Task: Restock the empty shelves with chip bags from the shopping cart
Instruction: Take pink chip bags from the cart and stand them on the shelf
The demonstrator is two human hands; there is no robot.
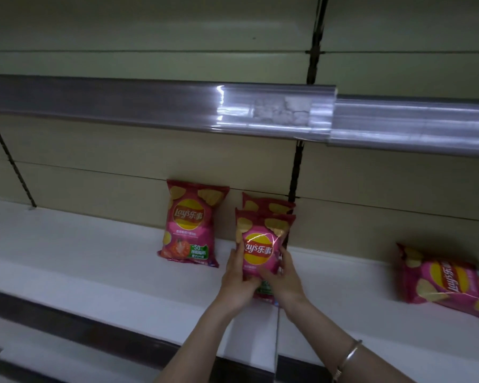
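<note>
A pink Lay's chip bag (260, 244) stands upright on the white shelf (94, 261), held from both sides. My left hand (237, 280) grips its left edge and my right hand (284, 277) grips its lower right. Directly behind it another pink bag (267, 204) leans at the back panel, mostly hidden. To the left a third pink bag (190, 222) stands upright on its own against the back wall. At the far right a fourth pink bag (448, 280) lies tilted on its side on the shelf.
An upper shelf with a clear price rail (177, 106) overhangs the bags. A slotted black upright (295, 172) runs down the back panel behind the held bag. A seam (277, 341) splits the shelf into two sections. The shopping cart is out of view.
</note>
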